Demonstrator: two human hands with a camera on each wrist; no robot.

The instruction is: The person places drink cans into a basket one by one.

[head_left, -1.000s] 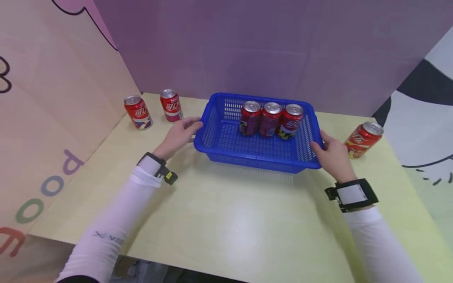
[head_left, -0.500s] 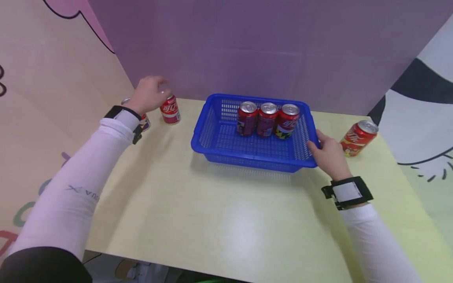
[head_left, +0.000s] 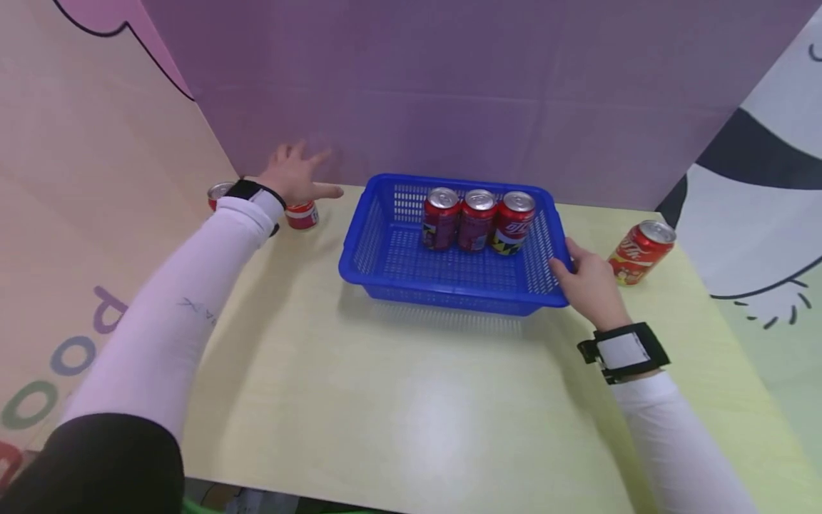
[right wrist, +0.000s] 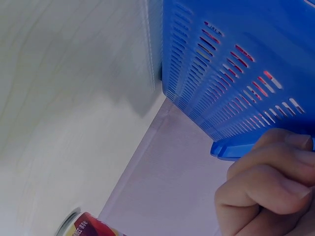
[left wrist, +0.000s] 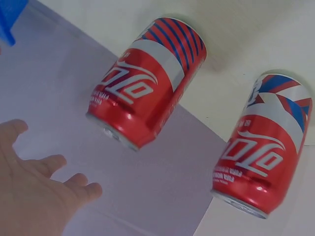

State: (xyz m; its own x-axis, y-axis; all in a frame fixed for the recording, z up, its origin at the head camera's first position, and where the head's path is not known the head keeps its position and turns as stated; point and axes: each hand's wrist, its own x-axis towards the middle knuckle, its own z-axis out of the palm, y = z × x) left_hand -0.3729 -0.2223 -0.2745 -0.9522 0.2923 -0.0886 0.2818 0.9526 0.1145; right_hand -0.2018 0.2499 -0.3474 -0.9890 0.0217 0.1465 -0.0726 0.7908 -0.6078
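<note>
In the head view my left hand (head_left: 292, 175) is held over a red cola can (head_left: 302, 216) at the back left, fingers spread, partly hiding it. The left wrist view shows that can (left wrist: 147, 83) close to the fingertips, with a gap between them. A second cola can (head_left: 220, 191) stands further left, half behind the wrist strap. My right hand (head_left: 591, 285) grips the right rim of a blue plastic basket (head_left: 443, 293), thumb over the edge and fingers curled outside. Three red cans (head_left: 477, 221) stand upright in a row inside the basket, towards its back right.
An orange-red can (head_left: 642, 251) stands beyond my right hand, near the table's right side. A purple panel (head_left: 449, 86) rises behind the basket, and a printed panel (head_left: 96, 178) borders the left. The pale table (head_left: 411, 400) ends at a front edge below.
My left hand has left the basket's left rim and moved back and left to the cola cans. Its fingers, bent half a second ago, are now spread. My right hand keeps its grip.
</note>
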